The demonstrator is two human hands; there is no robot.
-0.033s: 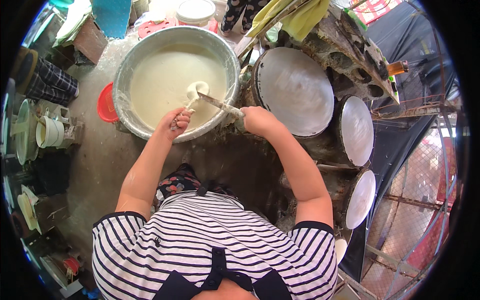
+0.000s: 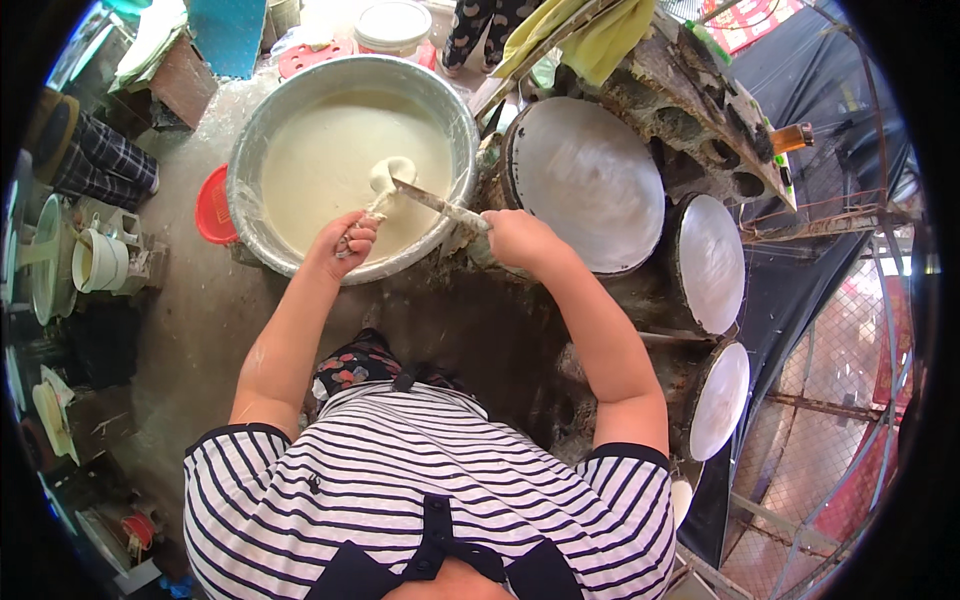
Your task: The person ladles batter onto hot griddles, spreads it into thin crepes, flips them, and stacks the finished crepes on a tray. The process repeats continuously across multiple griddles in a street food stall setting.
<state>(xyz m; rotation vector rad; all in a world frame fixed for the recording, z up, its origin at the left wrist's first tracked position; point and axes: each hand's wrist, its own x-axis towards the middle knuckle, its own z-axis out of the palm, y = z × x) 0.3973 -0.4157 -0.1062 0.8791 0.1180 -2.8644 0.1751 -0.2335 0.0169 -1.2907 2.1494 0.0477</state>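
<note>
My left hand [image 2: 347, 244] is closed round the handle of a batter-coated ladle [image 2: 386, 174]. The ladle's round bowl sits above the pale batter [image 2: 320, 150] in a big grey metal basin [image 2: 243, 205]. In my closed right hand [image 2: 520, 239] is the handle of a flat-bladed scraper or knife [image 2: 430, 200]. Its blade reaches left over the basin's near right rim, and its tip meets the ladle's bowl. Wet batter clings to the ladle's handle and the fingers of my left hand.
Right of the basin stand several round pale griddles, the largest [image 2: 585, 185] nearest it. A red plastic tub [image 2: 213, 205] is on the left. White lidded bucket [image 2: 393, 25] and a person's legs [image 2: 478, 35] are beyond; another person's checked trousers [image 2: 105, 155] show far left.
My left hand and the ladle have shifted slightly left and up. The scraper's tip still meets the ladle's bowl.
</note>
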